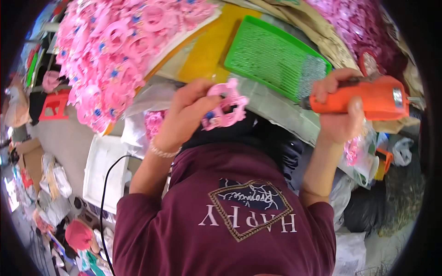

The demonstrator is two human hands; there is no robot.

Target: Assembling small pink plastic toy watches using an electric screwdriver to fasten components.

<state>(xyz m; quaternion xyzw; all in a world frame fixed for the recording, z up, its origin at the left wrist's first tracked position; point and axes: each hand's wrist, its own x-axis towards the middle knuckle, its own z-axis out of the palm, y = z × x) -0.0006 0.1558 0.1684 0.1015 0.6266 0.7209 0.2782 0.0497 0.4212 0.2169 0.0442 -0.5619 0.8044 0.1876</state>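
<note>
My left hand holds a pink plastic toy part with a small blue dot, raised in front of my maroon shirt. My right hand grips an orange electric screwdriver, its metal tip pointing right. The two hands are apart, with the tool at the same height as the pink part and to its right. A black cord runs down past my left arm.
A big heap of the same pink parts lies at upper left. A green mesh tray sits above the hands on yellow board. More pink pieces fill a cardboard box at upper right. Bags and clutter surround a red stool.
</note>
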